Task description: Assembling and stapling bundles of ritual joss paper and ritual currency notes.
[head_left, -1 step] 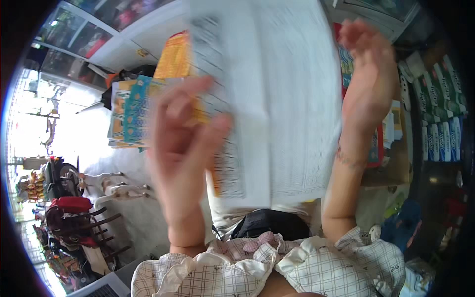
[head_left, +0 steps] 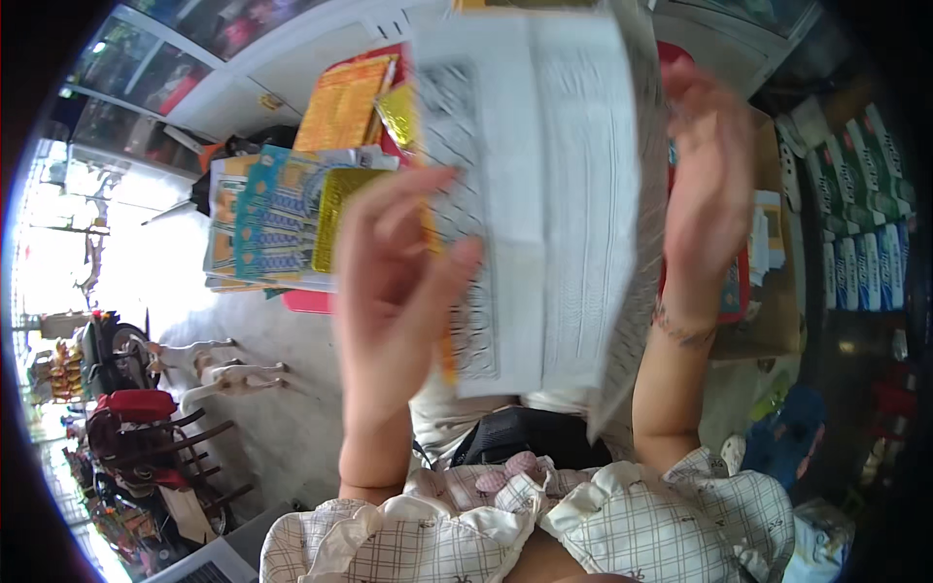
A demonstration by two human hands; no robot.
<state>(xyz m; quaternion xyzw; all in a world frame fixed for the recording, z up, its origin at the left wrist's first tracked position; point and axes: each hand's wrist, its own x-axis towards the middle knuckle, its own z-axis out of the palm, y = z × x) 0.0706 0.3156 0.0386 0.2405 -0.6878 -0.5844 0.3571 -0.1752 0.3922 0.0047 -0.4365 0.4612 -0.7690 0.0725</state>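
A large white paper sheet (head_left: 583,185), printed in faint columns with a dark patterned band at its left, is held up before me. My left hand (head_left: 384,282) is closed on its left edge, with the thumb on the near face. Orange-yellow shows along that edge behind the white. At the other side, the sheet bends back in a grey, shaded flap. My right hand (head_left: 714,165) lies beside this flap, its fingers extended and slightly curved, blurred at the tips; its thumb is hard to make out.
Left of the sheet lie orange printed papers (head_left: 345,102), a gold packet (head_left: 340,219) and fanned blue notes (head_left: 277,219) on a red tray (head_left: 309,303). A cardboard box (head_left: 777,321) stands at right, near shelved green cartons (head_left: 860,175). A dog (head_left: 228,374) is on the floor at left.
The sheet has shifted a little, and its right part now bends back into a flap. My left hand has moved rightward with it; my right hand has come slightly inward and down.
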